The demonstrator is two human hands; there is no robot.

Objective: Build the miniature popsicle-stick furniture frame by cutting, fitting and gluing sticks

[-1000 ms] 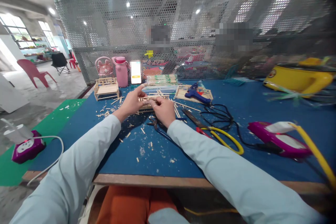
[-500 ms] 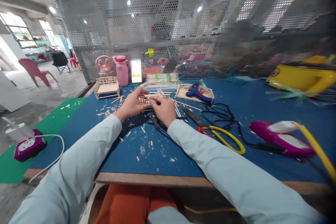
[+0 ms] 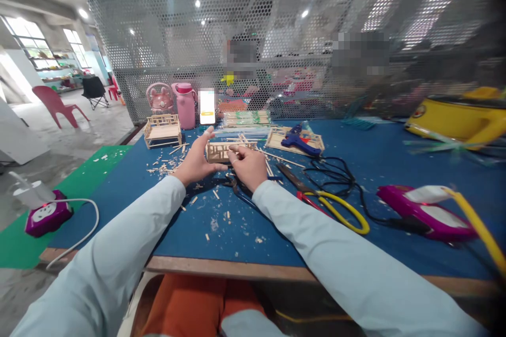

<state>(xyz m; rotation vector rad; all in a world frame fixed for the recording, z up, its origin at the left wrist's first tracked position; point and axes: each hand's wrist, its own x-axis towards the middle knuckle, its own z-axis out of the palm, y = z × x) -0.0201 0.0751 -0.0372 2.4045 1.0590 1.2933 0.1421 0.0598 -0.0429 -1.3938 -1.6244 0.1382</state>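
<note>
A small frame of thin wooden sticks [image 3: 216, 152] stands on the blue table in front of me, with a row of short uprights along its near side. My left hand [image 3: 196, 160] is open at the frame's left end, thumb and fingers spread wide around it. The bent fingers of my right hand [image 3: 250, 166] close on the right half of the frame and hide part of it. Just below the hands lie dark-jawed pliers [image 3: 233, 183], partly covered by my right wrist. Loose wooden sticks [image 3: 272, 160] lie right of the frame.
A stick-built bench [image 3: 163, 131] stands at the left, near a pink bottle [image 3: 185, 105] and a lit phone [image 3: 207, 106]. Rightward lie a blue glue gun [image 3: 298, 142] on another stick frame, yellow-handled scissors [image 3: 343, 212], a black cable [image 3: 340, 179] and a purple power strip [image 3: 427, 210].
My left hand has opened: its fingers have lifted off the frame's top and its thumb has dropped, uncovering the frame's left part. My right hand stays at the frame.
</note>
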